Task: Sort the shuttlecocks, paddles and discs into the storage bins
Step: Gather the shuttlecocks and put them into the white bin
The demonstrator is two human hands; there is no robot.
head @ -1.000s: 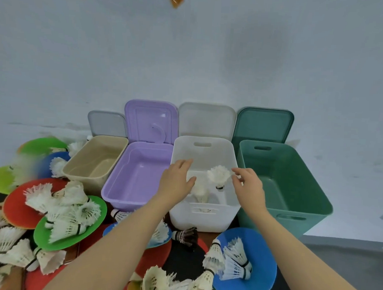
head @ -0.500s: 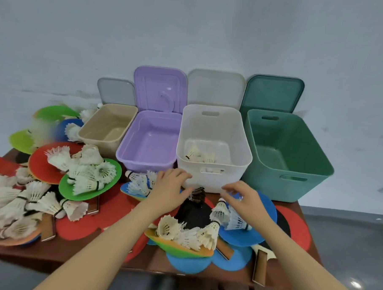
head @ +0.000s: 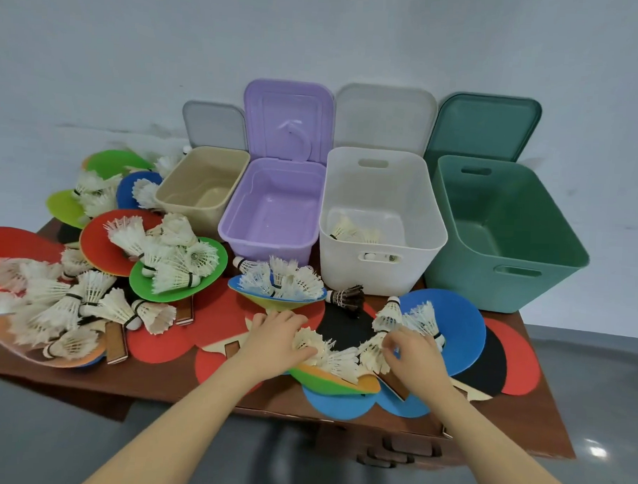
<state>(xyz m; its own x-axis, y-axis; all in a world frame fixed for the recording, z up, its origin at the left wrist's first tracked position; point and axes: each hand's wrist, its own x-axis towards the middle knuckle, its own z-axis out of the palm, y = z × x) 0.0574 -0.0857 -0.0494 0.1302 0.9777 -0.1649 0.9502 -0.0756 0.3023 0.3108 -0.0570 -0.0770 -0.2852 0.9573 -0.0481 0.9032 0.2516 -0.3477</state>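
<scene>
Near the front edge of the brown wooden table, the left hand curls its fingers around a white feather shuttlecock. The right hand pinches another white shuttlecock just beside it. Both birdies lie on a pile of flat round discs, green and orange on top. Along the back edge stand four open plastic bins: tan, purple, white and green. A few shuttlecocks sit in the white bin.
</scene>
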